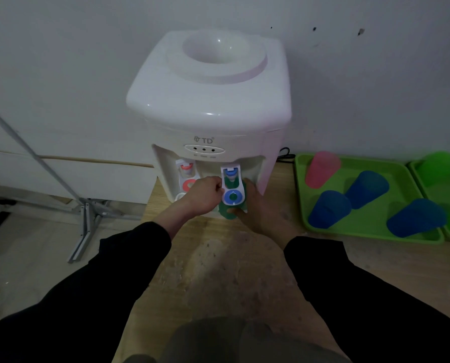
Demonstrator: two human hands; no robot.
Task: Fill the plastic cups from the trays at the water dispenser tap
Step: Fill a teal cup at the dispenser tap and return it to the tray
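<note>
Green cup point(227, 213) sits clamped in my right grip point(260, 209) under the blue tap point(231, 188); my left grip point(205, 196) pinches the tap's lever.

Dim room: grey wall point(87, 48), wooden tabletop point(218, 271), white cabinet point(100, 176), metal stand point(85, 218) at left.

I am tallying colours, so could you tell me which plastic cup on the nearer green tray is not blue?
The pink plastic cup at the tray's far left corner; the other three are blue.
</note>
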